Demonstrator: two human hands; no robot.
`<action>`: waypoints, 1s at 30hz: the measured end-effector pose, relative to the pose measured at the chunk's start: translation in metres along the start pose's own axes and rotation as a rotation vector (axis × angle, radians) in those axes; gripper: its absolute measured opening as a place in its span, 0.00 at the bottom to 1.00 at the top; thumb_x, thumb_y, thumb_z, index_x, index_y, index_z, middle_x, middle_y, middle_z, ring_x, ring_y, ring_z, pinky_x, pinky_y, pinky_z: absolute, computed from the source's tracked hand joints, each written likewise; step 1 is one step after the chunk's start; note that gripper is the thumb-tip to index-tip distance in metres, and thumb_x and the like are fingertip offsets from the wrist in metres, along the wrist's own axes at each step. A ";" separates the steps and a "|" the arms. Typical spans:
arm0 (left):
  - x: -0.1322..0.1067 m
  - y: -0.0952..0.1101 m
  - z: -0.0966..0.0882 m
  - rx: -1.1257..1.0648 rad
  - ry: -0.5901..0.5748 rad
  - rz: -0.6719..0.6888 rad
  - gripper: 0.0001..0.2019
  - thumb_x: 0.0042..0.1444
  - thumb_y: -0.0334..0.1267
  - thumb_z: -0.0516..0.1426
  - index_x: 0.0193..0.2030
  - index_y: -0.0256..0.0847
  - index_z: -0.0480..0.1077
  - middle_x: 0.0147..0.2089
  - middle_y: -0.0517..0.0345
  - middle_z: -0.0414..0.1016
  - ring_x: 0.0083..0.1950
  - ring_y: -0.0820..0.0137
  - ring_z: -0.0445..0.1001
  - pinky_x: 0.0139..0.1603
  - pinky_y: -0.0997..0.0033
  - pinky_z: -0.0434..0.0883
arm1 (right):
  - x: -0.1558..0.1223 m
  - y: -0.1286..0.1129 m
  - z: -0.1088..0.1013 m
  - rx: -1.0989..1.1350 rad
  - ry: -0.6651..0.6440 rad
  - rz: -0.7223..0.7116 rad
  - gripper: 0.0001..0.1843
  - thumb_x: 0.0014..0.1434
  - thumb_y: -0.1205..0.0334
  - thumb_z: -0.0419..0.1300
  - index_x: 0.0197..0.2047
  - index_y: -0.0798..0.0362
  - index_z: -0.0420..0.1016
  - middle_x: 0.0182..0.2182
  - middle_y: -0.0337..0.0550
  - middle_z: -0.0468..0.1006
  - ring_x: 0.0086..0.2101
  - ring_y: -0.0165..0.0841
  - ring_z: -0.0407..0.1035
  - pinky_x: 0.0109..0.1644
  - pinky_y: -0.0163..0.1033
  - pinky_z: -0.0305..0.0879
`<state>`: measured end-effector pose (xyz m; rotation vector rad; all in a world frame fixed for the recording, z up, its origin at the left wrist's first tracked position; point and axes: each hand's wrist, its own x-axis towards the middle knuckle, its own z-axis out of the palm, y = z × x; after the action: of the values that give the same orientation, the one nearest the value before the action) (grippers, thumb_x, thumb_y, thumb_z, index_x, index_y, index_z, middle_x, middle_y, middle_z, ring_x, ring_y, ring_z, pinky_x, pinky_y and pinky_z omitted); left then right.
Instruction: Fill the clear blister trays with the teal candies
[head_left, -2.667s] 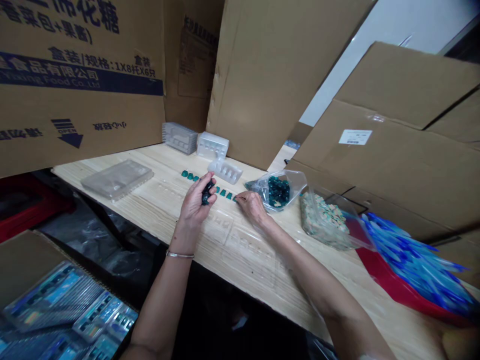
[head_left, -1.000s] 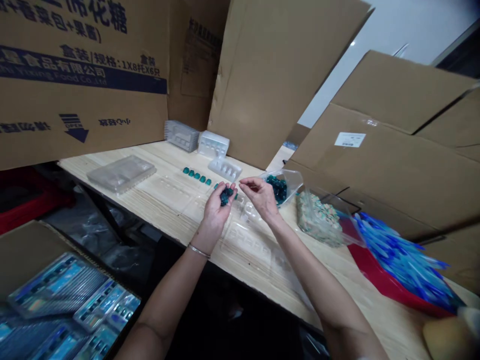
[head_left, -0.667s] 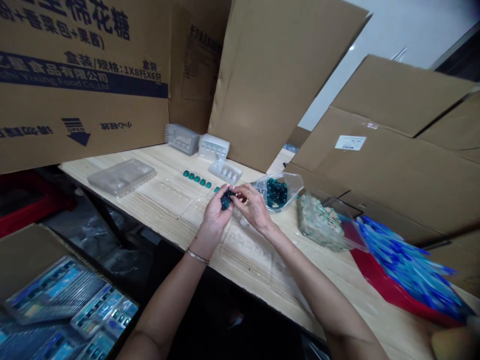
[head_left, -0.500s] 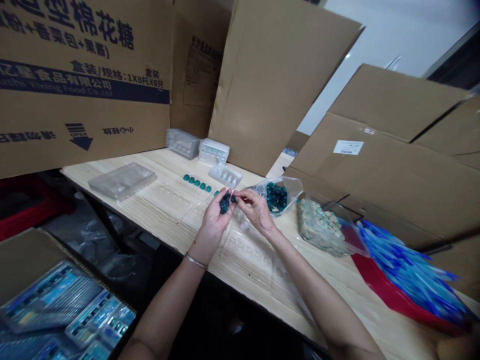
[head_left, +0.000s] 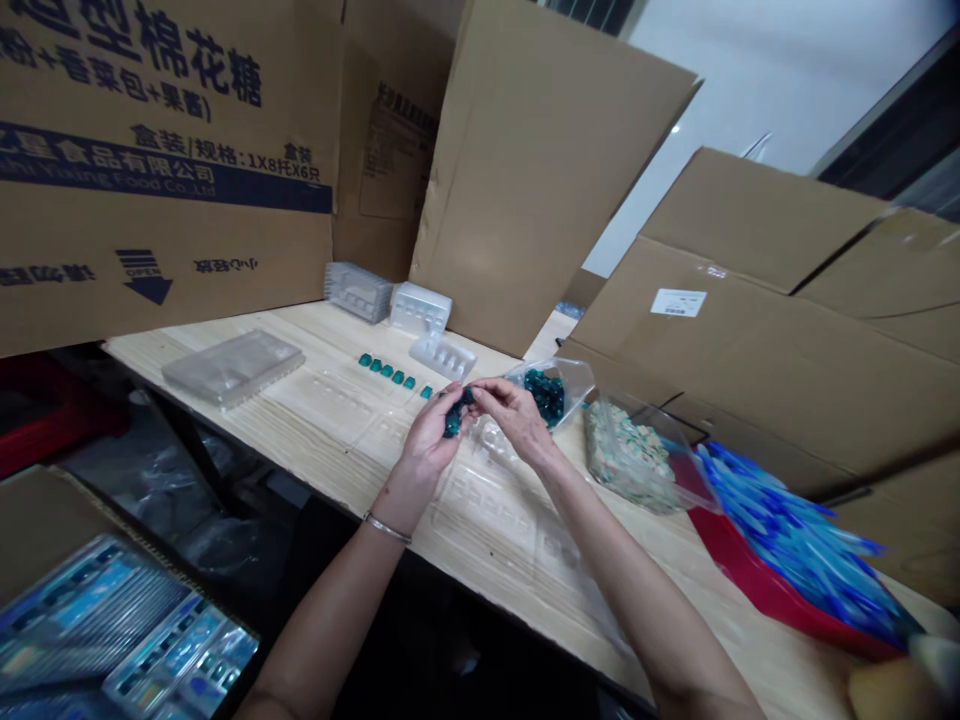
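Observation:
My left hand [head_left: 426, 445] is cupped and holds a small cluster of dark teal plastic pieces [head_left: 453, 424] against its fingers. My right hand [head_left: 514, 412] reaches across to it, with its fingertips pinching a teal piece [head_left: 469, 397] at the top of the cluster. Several matching pieces [head_left: 384, 371] stand in a row on the pale wooden table [head_left: 720, 610], left of my hands. A single piece [head_left: 427, 393] lies just beyond that row. Behind my right hand sits a clear plastic bag of teal pieces [head_left: 547, 393].
Clear plastic blister trays [head_left: 232, 367] lie on the table, with another [head_left: 487, 510] under my hands. A bag of beige pieces [head_left: 622, 460] and a red tray of blue strips [head_left: 750, 570] stand to the right. Cardboard boxes [head_left: 165, 190] wall the back.
My hands have moved from the row on the table to meet above it, and the teal pieces near my right hand have gone from the table. The cluster now sits in my left hand.

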<state>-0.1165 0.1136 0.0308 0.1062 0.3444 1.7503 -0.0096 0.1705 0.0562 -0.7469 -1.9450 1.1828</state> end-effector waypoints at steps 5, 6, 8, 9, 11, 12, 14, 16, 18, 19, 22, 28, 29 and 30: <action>0.000 -0.008 -0.001 0.001 0.019 0.024 0.06 0.50 0.22 0.56 0.30 0.36 0.68 0.31 0.59 0.73 0.34 0.75 0.74 0.41 0.75 0.71 | -0.001 0.005 0.002 -0.286 0.114 -0.167 0.14 0.57 0.52 0.57 0.41 0.53 0.74 0.32 0.44 0.77 0.31 0.33 0.72 0.39 0.38 0.70; 0.000 -0.008 -0.001 0.003 0.016 0.029 0.06 0.50 0.22 0.56 0.30 0.36 0.68 0.31 0.59 0.73 0.34 0.75 0.74 0.41 0.75 0.71 | -0.002 0.005 0.002 -0.358 0.124 -0.221 0.13 0.58 0.53 0.56 0.41 0.53 0.75 0.33 0.44 0.76 0.33 0.33 0.71 0.40 0.38 0.69; -0.001 -0.009 -0.002 -0.004 0.007 0.047 0.06 0.50 0.22 0.56 0.29 0.36 0.68 0.31 0.59 0.73 0.35 0.75 0.74 0.42 0.75 0.70 | -0.004 0.003 0.001 -0.490 0.107 -0.323 0.13 0.60 0.55 0.54 0.39 0.53 0.76 0.35 0.45 0.74 0.37 0.33 0.70 0.44 0.38 0.67; -0.001 -0.010 -0.002 -0.010 0.005 0.056 0.06 0.50 0.22 0.56 0.29 0.35 0.68 0.31 0.59 0.73 0.35 0.75 0.74 0.42 0.75 0.70 | -0.006 0.000 0.001 -0.544 0.077 -0.364 0.13 0.61 0.56 0.53 0.39 0.53 0.76 0.36 0.46 0.73 0.39 0.34 0.69 0.45 0.37 0.67; -0.001 -0.009 -0.003 -0.015 0.012 0.063 0.06 0.50 0.21 0.56 0.29 0.35 0.68 0.31 0.59 0.73 0.35 0.76 0.74 0.42 0.76 0.70 | -0.008 -0.005 0.000 -0.632 -0.002 -0.430 0.13 0.62 0.57 0.53 0.43 0.52 0.76 0.38 0.47 0.71 0.40 0.34 0.68 0.45 0.37 0.66; -0.001 -0.009 -0.003 -0.018 0.020 0.064 0.06 0.50 0.21 0.56 0.29 0.35 0.68 0.31 0.59 0.73 0.35 0.77 0.74 0.41 0.77 0.70 | -0.009 -0.007 -0.001 -0.665 -0.033 -0.458 0.14 0.62 0.58 0.52 0.46 0.52 0.74 0.40 0.47 0.70 0.41 0.34 0.67 0.45 0.38 0.66; -0.001 -0.009 -0.003 -0.029 0.025 0.061 0.06 0.50 0.21 0.56 0.29 0.35 0.68 0.31 0.60 0.73 0.34 0.78 0.74 0.41 0.78 0.70 | -0.009 -0.010 -0.002 -0.698 -0.059 -0.493 0.15 0.63 0.60 0.51 0.49 0.51 0.72 0.41 0.47 0.71 0.42 0.34 0.67 0.46 0.39 0.66; -0.001 -0.008 -0.002 -0.039 0.014 0.053 0.07 0.51 0.20 0.55 0.29 0.34 0.68 0.31 0.59 0.73 0.34 0.77 0.74 0.43 0.76 0.70 | -0.007 -0.009 -0.005 -0.671 -0.025 -0.494 0.14 0.62 0.62 0.52 0.48 0.52 0.73 0.39 0.47 0.73 0.41 0.34 0.68 0.46 0.39 0.66; -0.002 -0.007 -0.001 -0.025 -0.004 0.036 0.06 0.51 0.20 0.55 0.29 0.34 0.68 0.31 0.57 0.74 0.36 0.74 0.75 0.46 0.72 0.71 | -0.003 -0.004 -0.010 -0.585 0.019 -0.455 0.12 0.60 0.62 0.55 0.45 0.52 0.75 0.37 0.46 0.75 0.38 0.33 0.70 0.44 0.38 0.67; -0.002 -0.007 -0.001 -0.008 -0.012 0.025 0.06 0.51 0.21 0.55 0.29 0.34 0.68 0.32 0.56 0.74 0.37 0.72 0.76 0.48 0.70 0.70 | -0.001 -0.002 -0.012 -0.532 0.035 -0.425 0.11 0.59 0.61 0.56 0.43 0.52 0.76 0.36 0.45 0.76 0.37 0.33 0.71 0.43 0.38 0.67; -0.004 -0.007 0.000 0.044 -0.031 0.008 0.05 0.51 0.22 0.56 0.31 0.34 0.69 0.33 0.54 0.75 0.39 0.70 0.76 0.50 0.66 0.70 | 0.002 0.006 -0.019 -0.388 0.059 -0.308 0.11 0.56 0.59 0.60 0.41 0.53 0.77 0.37 0.45 0.78 0.37 0.34 0.72 0.42 0.38 0.68; -0.003 -0.010 -0.002 0.115 -0.070 0.094 0.07 0.50 0.23 0.58 0.36 0.34 0.70 0.35 0.52 0.76 0.38 0.71 0.76 0.45 0.69 0.71 | 0.001 0.008 -0.023 -0.291 0.075 -0.168 0.14 0.54 0.56 0.61 0.40 0.54 0.78 0.36 0.45 0.80 0.34 0.33 0.73 0.38 0.36 0.69; -0.002 -0.010 -0.003 0.130 -0.076 0.108 0.08 0.49 0.23 0.59 0.36 0.33 0.70 0.36 0.52 0.76 0.36 0.72 0.75 0.43 0.72 0.71 | 0.001 0.007 -0.023 -0.288 0.078 -0.162 0.13 0.54 0.56 0.60 0.40 0.54 0.79 0.35 0.45 0.80 0.33 0.32 0.73 0.37 0.36 0.69; -0.002 -0.010 -0.004 0.144 -0.078 0.121 0.09 0.48 0.23 0.60 0.37 0.33 0.71 0.36 0.53 0.76 0.35 0.74 0.75 0.40 0.74 0.71 | 0.000 0.007 -0.023 -0.289 0.082 -0.159 0.13 0.54 0.57 0.60 0.40 0.54 0.79 0.34 0.45 0.80 0.31 0.32 0.72 0.36 0.36 0.69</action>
<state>-0.1079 0.1131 0.0247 0.3043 0.4139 1.8339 0.0096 0.1846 0.0575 -0.7576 -2.0876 0.7735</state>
